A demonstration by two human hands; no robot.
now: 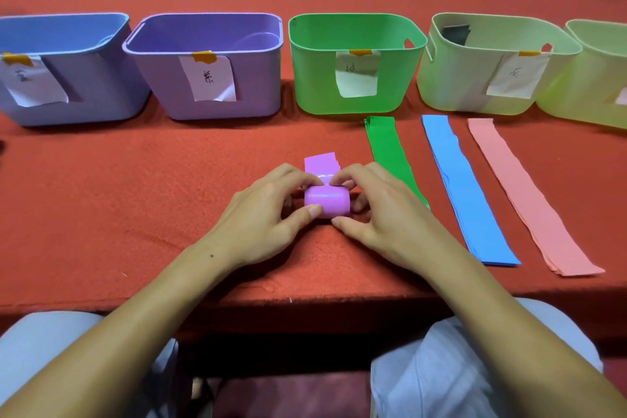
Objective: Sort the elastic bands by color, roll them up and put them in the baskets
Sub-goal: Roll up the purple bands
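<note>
1. Purple elastic band [326,202], nearly all rolled, at table [135,200] centre; short flat tail pointing toward baskets.
2. Left hand [268,210] curled round roll's left end, thumb at front; right hand [376,210] likewise on right end. Probably to keep coil tight and square.
3. Green band [390,156], blue band [464,187], pink band [529,193] flat in separate strips to the right, apparently sorted, awaiting rolling.
4. Purple basket [210,95] straight ahead-left: likely destination. Pale green basket [475,81] already holding something dark.
</note>
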